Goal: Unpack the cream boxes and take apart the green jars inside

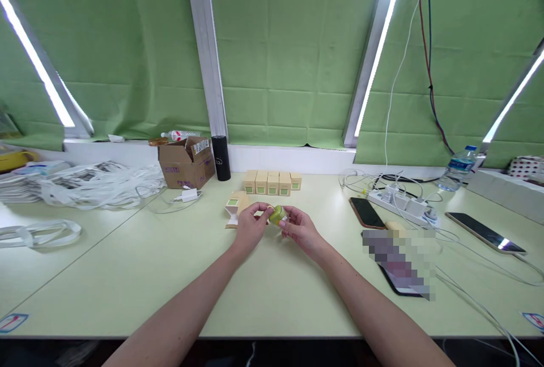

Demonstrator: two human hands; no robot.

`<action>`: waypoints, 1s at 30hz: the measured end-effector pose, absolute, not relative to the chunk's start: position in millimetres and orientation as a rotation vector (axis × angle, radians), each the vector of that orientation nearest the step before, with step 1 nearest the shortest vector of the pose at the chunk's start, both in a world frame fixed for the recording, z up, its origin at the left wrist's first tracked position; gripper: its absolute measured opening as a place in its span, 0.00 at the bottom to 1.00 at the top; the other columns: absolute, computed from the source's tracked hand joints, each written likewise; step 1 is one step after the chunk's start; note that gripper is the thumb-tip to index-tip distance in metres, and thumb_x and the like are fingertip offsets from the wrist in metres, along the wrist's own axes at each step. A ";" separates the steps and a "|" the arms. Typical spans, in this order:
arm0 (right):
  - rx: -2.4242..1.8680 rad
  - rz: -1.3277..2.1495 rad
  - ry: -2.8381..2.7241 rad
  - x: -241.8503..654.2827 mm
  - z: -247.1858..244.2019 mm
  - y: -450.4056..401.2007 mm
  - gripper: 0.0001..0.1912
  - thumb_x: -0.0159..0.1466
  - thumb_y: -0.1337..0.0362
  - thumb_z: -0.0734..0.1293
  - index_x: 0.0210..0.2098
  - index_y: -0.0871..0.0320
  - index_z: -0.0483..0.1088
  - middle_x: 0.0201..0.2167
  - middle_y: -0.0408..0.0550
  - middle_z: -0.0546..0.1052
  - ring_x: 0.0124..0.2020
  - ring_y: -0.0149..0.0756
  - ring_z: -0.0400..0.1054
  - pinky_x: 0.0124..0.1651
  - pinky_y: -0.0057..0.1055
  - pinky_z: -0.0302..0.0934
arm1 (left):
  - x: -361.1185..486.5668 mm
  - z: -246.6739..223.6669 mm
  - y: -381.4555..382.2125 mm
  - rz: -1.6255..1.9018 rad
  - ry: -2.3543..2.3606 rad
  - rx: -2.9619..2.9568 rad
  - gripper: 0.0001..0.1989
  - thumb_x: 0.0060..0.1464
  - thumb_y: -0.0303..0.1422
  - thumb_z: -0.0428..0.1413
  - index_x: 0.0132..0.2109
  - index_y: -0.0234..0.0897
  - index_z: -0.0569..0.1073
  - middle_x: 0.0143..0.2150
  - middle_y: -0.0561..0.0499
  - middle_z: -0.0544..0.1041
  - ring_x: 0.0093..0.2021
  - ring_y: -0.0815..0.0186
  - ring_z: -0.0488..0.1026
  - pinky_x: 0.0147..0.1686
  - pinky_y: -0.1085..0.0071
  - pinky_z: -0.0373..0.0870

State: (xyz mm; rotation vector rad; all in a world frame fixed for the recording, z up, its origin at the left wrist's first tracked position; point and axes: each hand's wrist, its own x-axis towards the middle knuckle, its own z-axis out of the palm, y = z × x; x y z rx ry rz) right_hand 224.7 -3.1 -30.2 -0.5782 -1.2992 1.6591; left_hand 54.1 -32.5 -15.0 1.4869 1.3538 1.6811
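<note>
A small yellow-green jar [278,215] is held between my two hands above the middle of the table. My left hand [254,221] pinches its left side with thumb and fingertips. From the right, my right hand [301,227] grips it, the thumb on its near side. Just left of my left hand lies an opened small kraft box [234,207] with a green label, its flaps spread; my hand partly covers it. Behind my hands stands a row of several small closed kraft boxes [272,183] with green labels.
At the back left are a cardboard carton [187,163], a black cylinder [221,158] and white straps [102,186]. To the right lie phones [367,212], a power strip [402,207] with tangled cables, and a water bottle [458,169]. The table's front edge [272,337] runs below my forearms.
</note>
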 end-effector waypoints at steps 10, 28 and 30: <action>-0.566 1.628 -1.306 224.5 -23.0 -5.3 0.27 0.48 0.58 0.83 0.46 0.56 0.78 0.35 0.46 0.78 0.31 0.32 0.66 0.33 0.32 0.63 | 54.1 -20.2 -30.8 1.732 1.318 1.503 0.15 0.56 0.45 0.62 0.31 0.37 0.76 0.40 0.45 0.82 0.35 0.62 0.77 0.32 0.68 0.77; -0.569 1.189 -1.389 230.3 -25.4 -3.2 0.25 0.52 0.70 0.73 0.49 0.49 0.71 0.48 0.49 0.74 0.47 0.41 0.72 0.48 0.41 0.73 | 32.6 -28.7 -11.6 1.751 1.182 0.889 0.19 0.52 0.45 0.68 0.33 0.33 0.75 0.34 0.47 0.80 0.35 0.64 0.79 0.38 0.64 0.81; -0.568 0.904 -1.504 230.5 -26.1 -7.6 0.22 0.57 0.71 0.69 0.50 0.49 0.71 0.53 0.52 0.69 0.52 0.43 0.71 0.53 0.45 0.73 | 31.6 -30.1 -11.0 1.739 1.176 0.876 0.18 0.52 0.43 0.68 0.33 0.33 0.75 0.35 0.46 0.80 0.36 0.64 0.79 0.39 0.63 0.81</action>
